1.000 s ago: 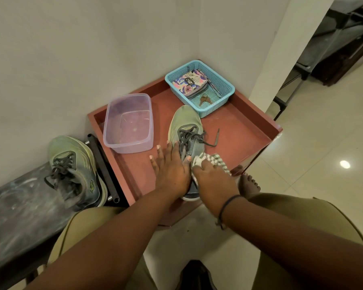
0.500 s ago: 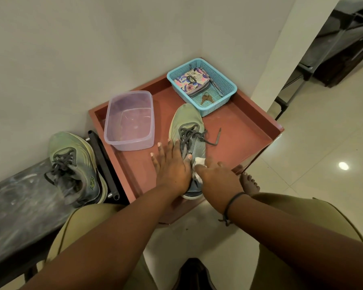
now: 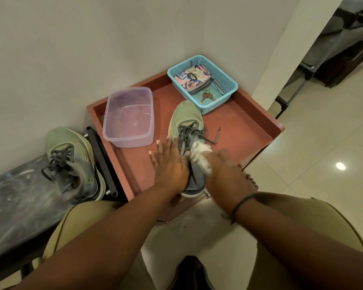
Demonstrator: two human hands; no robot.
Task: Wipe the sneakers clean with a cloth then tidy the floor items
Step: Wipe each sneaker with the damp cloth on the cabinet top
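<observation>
A green and grey sneaker lies on the red-brown tray table, toe pointing away from me. My left hand presses flat on its left side with straight fingers. My right hand holds a white cloth bunched against the sneaker's right side near the laces; the hand is blurred. The second sneaker rests on a dark bench at the left.
A clear plastic tub sits on the tray's left. A blue basket with a floral pouch and keys stands in the far corner by the wall. A dark bench is at the left, tiled floor at the right.
My right hand has rubbed the cloth along the sneaker's right side, moving toward the laces. The left hand stays pressed on the shoe.
</observation>
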